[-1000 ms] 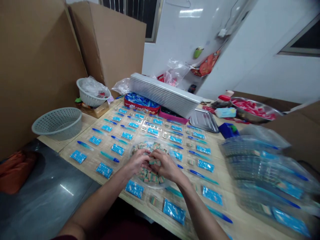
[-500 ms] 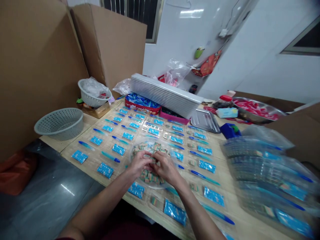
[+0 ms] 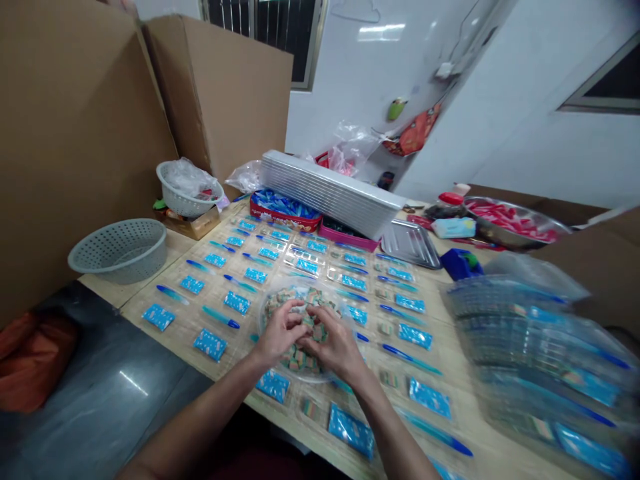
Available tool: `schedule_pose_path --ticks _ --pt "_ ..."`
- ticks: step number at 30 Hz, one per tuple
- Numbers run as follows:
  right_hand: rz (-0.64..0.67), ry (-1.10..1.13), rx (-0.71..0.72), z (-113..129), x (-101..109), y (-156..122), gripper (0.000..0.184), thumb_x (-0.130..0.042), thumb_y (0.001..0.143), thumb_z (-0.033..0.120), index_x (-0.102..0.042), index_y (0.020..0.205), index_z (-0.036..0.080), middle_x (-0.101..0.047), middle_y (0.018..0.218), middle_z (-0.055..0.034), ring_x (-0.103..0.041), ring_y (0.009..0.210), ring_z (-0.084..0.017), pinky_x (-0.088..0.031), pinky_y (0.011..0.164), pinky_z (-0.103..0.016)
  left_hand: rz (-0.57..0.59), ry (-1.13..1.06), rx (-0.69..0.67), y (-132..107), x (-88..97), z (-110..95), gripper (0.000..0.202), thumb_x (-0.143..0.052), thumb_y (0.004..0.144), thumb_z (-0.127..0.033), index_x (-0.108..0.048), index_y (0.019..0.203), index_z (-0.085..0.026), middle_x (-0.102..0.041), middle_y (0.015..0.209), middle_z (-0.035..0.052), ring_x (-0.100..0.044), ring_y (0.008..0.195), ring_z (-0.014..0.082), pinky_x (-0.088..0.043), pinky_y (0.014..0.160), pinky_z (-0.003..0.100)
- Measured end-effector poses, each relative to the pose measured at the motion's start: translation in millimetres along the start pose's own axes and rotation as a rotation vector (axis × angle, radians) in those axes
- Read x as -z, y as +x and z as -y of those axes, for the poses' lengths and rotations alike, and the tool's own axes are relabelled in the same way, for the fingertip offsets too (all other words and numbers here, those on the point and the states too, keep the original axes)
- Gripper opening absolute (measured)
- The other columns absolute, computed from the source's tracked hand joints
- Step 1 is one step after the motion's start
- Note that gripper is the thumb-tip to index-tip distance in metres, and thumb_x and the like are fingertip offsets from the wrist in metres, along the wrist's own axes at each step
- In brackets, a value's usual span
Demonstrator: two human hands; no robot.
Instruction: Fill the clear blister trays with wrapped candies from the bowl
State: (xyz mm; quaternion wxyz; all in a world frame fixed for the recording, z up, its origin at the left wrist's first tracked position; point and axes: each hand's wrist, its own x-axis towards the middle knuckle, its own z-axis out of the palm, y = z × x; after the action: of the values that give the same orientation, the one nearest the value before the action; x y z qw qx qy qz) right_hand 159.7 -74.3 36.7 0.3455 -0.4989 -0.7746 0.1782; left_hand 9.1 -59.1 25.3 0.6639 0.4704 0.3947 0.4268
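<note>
A round clear plate (image 3: 267, 308) piled with small striped eraser blocks (image 3: 287, 295) lies on the wooden table (image 3: 470, 427). Both my hands rest in the pile, fingertips meeting over the middle. My left hand (image 3: 281, 331) has its fingers curled into the blocks. My right hand (image 3: 333, 341) pinches at the same spot. What each holds is too small to make out. Rows of clear packs with blue pens (image 3: 221, 317) and blue packets (image 3: 210, 343) surround the plate.
A stack of filled clear packs (image 3: 540, 347) rises at the right. Behind are stacked white trays (image 3: 330, 190), a metal tray (image 3: 407, 241), a red tin of blue packets (image 3: 283, 205) and a steel bowl (image 3: 510, 223). Two grey baskets (image 3: 120, 248) and cardboard sheets (image 3: 75, 133) stand at the left.
Both hands stayed in the eraser pile, their fingers working slightly; the view shifted a little.
</note>
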Motion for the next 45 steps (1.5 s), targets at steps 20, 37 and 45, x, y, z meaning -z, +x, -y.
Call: schedule_pose_path --ticks 20,37,45 --pt "-0.065 -0.013 0.131 0 7 -13 0.043 -0.063 0.082 0.029 -0.053 0.123 0.022 -0.054 0.125 -0.0139 -0.051 0.115 -0.029 -0.043 0.093 -0.045 -0.14 0.17 -0.095 -9 -3.0 -6 0.052 -0.067 0.063 -0.013 -0.053 0.113 -0.015 -0.06 0.065 -0.0032 -0.057 0.06 0.012 -0.044 0.058 0.022" --pt "-0.113 0.164 -0.001 3 2 -16 0.033 -0.065 0.082 0.032 -0.061 0.113 0.023 -0.062 0.115 -0.0099 -0.058 0.11 -0.026 -0.047 0.091 -0.04 -0.193 0.378 -0.324 -19 -0.4 1 0.047 -0.06 0.074 -0.013 -0.052 0.121 -0.017 -0.072 0.098 0.0063 -0.067 0.094 0.0188 -0.051 0.087 0.031" --pt "-0.146 0.306 -0.004 11 10 -12 0.018 -0.066 0.082 0.022 -0.068 0.099 0.024 -0.066 0.106 -0.0077 -0.062 0.102 -0.022 -0.05 0.088 -0.036 -0.196 0.502 -0.521 -25 -0.5 10 0.05 -0.057 0.078 -0.009 -0.05 0.127 -0.018 -0.071 0.107 0.0076 -0.068 0.096 0.0181 -0.053 0.088 0.028"
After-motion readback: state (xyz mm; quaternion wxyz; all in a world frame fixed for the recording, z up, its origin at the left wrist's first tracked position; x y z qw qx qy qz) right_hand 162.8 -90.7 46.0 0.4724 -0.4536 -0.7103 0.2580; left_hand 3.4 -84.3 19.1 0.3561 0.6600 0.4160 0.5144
